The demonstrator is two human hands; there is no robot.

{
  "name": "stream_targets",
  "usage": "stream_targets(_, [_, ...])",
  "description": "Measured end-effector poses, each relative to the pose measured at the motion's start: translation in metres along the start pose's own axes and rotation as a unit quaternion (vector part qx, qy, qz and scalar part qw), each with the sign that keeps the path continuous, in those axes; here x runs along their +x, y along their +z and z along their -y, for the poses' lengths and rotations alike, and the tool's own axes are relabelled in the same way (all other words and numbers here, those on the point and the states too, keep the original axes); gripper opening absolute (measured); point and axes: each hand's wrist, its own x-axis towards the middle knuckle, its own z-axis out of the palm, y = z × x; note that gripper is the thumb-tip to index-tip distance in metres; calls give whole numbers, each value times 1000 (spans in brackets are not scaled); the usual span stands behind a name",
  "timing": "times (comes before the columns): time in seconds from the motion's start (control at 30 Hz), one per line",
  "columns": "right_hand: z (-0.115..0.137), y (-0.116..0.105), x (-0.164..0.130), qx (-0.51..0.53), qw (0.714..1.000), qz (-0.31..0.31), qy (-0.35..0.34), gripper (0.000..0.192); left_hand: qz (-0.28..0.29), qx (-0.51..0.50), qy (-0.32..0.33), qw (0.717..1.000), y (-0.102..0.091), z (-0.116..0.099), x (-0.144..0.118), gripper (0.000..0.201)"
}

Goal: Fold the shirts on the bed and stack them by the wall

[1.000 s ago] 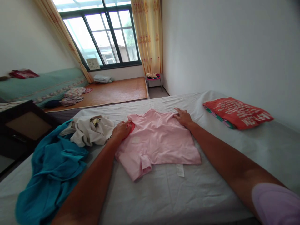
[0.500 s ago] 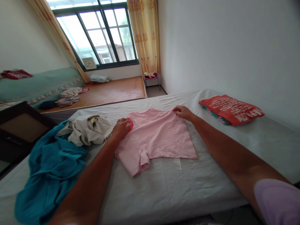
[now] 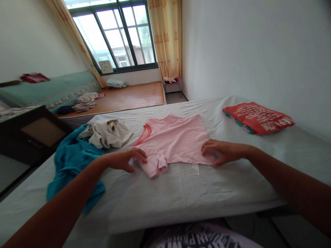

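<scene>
Hands, left hand (image 3: 126, 159) and right hand (image 3: 219, 151), rest palm-down on pink shirt's (image 3: 173, 139) near corners, each grip open.

The right hand (image 3: 219, 151) covers the shirt's (image 3: 176, 139) near corner. The tag (image 3: 195, 168) print is too small to read. The bed (image 3: 181, 196) runs off both sides.

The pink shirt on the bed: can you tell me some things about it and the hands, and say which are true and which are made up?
1. The pink shirt lies flat on the bed. True.
2. Both hands are at its near edge. True: left hand, right hand.
3. The teal cloth lies on top of the pink shirt. False: it lies off to the left.
4. The red folded cloth is in the right hand. False: it lies apart, by the wall.
</scene>
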Motion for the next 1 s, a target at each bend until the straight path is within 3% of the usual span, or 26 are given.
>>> stream_targets(0.1, [7,15,-5,-48,998,-50,-3,30,-91,15,-11,996,25,-4,0,28])
stream_targets(0.2, [6,18,-3,-72,993,-94,25,26,-162,-5,-16,987,34,1,5,24])
stream_targets(0.27, [9,12,-5,-43,993,-103,40,23,-145,-57,-10,988,28,0,2,26])
stream_targets(0.4, [18,-2,-14,66,996,-28,51,20,-31,-159,-27,986,3,-12,-9,29])
stream_targets(0.47, [17,-5,-16,115,991,-8,66,18,-24,-207,-36,977,-4,-15,-4,30])
stream_targets(0.53, [10,-5,-13,191,975,-35,103,23,-81,-267,-47,959,-6,-11,10,33])
stream_targets(0.6, [-2,-3,-6,282,939,-110,161,34,-188,-305,-65,931,-6,1,30,37])
stream_targets(0.67, [-14,-1,1,346,888,-196,229,43,-288,-289,-101,907,-6,18,49,44])
stream_targets(0.77, [-26,2,5,369,842,-249,305,53,-353,-220,-164,894,-6,44,61,54])
stream_targets(0.9, [-28,10,2,349,858,-235,295,76,-330,-204,-211,897,1,63,49,67])
stream_targets(1.0, [-27,15,0,298,897,-217,245,81,-267,-218,-168,924,6,62,37,66])
